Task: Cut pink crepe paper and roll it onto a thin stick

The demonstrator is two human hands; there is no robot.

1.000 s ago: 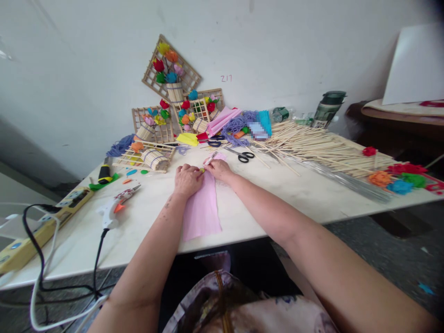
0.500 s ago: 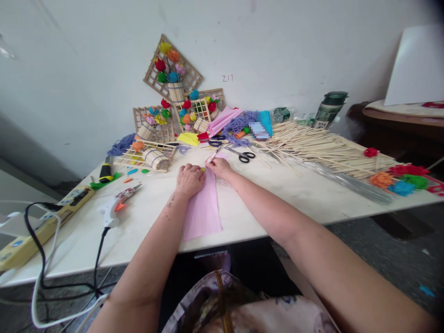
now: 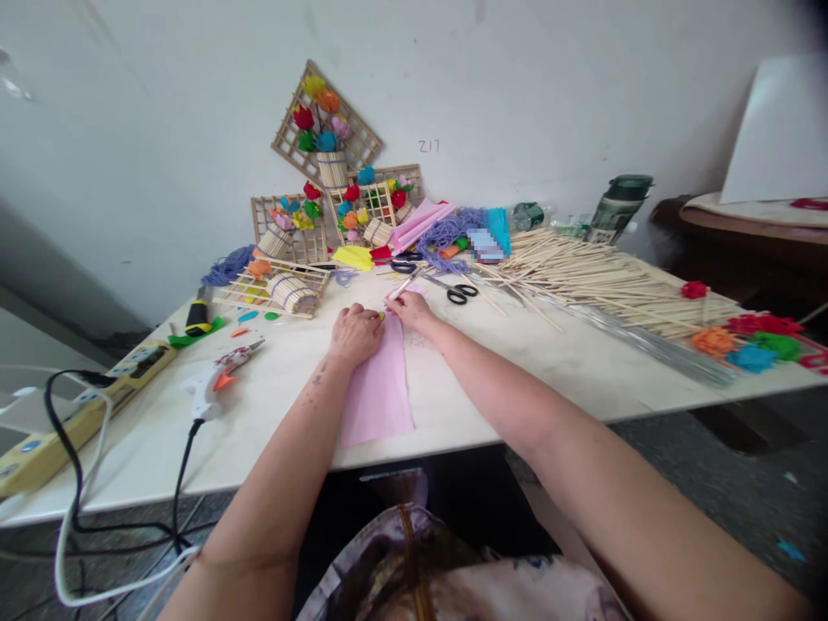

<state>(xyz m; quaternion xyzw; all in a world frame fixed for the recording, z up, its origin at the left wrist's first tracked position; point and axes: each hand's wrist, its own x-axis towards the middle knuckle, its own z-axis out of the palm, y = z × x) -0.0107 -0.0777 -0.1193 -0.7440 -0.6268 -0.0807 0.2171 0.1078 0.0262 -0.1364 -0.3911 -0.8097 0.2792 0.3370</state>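
Observation:
A strip of pink crepe paper [image 3: 379, 392] lies lengthwise on the table, its near end close to the front edge. My left hand [image 3: 357, 335] rests on the strip's far part, fingers bent and pressing down a small yellow piece [image 3: 381, 316] that they mostly cover. Just right of it, my right hand [image 3: 412, 310] is closed around a slim white pen [image 3: 402, 285], tilted with its lower end near the yellow piece. The pen's tip is too small to make out. Beyond the right hand lie black-handled scissors [image 3: 456, 291].
A glue gun [image 3: 210, 384] and a power strip [image 3: 84, 423] with cables are at left, near a yellow-black cutter [image 3: 197, 315]. Bamboo grids with paper flowers [image 3: 327, 138] stand at the back. Many thin sticks [image 3: 582, 272] and a dark green bottle [image 3: 619, 210] are at right.
The camera view has shifted slightly. Both hands stay at the same place on the pink paper, with the pen still in my right hand; the yellow piece shows a little less.

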